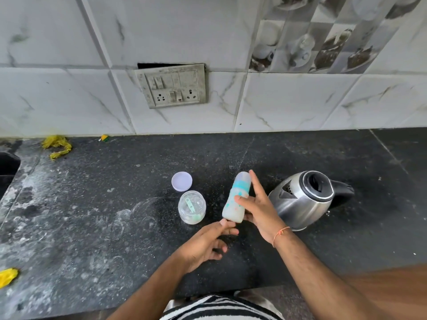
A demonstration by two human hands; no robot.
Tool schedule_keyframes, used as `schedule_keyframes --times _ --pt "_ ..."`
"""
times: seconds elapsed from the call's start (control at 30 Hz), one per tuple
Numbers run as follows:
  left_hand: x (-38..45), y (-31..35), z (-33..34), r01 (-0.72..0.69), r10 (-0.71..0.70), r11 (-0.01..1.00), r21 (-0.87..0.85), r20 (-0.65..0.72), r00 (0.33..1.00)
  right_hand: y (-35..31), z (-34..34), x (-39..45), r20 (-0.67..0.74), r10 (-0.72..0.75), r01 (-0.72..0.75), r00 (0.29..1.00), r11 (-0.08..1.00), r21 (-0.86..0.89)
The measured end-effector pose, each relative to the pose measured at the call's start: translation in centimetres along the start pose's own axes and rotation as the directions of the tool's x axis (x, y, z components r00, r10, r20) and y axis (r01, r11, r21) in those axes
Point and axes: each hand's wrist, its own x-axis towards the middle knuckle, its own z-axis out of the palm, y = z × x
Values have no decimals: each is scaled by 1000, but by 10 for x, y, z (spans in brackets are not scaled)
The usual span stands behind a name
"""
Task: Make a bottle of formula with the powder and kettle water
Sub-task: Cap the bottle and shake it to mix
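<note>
My right hand [258, 209] grips a baby bottle [236, 195] with a teal collar and clear cap, holding it tilted above the counter with its cap pointing away. The bottle looks milky white inside. My left hand [208, 243] hovers just below the bottle's base with loosely curled fingers and holds nothing. An open clear powder jar [191, 210] with a green scoop inside stands to the left of the bottle. Its pale lilac lid [181, 181] lies behind it. A steel kettle [302, 199] with an open top and black handle stands to the right.
The dark stone counter [115, 204] is dusted with white marks on the left. Yellow scraps [56, 145] lie near the tiled wall and another yellow scrap [8, 277] at the left edge. A switch panel [172, 87] is on the wall. A sink edge [8, 167] shows far left.
</note>
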Motion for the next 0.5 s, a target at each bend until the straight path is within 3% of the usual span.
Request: schedule_keyframes --times 0.07,0.13,0.17,0.2,0.27,0.3,0.37,0.4,0.43,0.5 --pt "1 2 -4 -16 65 914 405 -108 992 5 1 2 -15 18 -19 1000 999 -26" --pt "3 -5 -15 19 174 626 780 -164 971 9 7 -2 74 64 -50 995 983 -178" --pt "3 -9 -19 36 214 476 879 -156 964 10 10 -2 55 66 -54 996 981 -185" --pt "3 -12 -24 49 224 373 927 -141 964 12 11 0 -29 53 -55 998 993 -101" --pt "1 -16 -28 95 157 269 959 -141 978 12 10 4 -200 74 -55 977 994 99" --pt "0 -18 -27 116 121 229 966 -147 982 12 11 4 -193 93 -76 977 993 95" --pt "-3 -25 -28 139 77 153 978 -152 985 15 17 0 -2 141 -140 990 983 -121" --pt "-4 -27 -29 144 75 117 983 -153 985 16 21 -2 26 149 -141 989 971 -191" --pt "-4 -28 -30 149 80 85 985 -155 985 16 22 -1 -16 137 -138 990 978 -155" --pt "-4 -28 -30 153 81 53 987 -157 984 14 18 3 -225 94 -76 970 993 87"
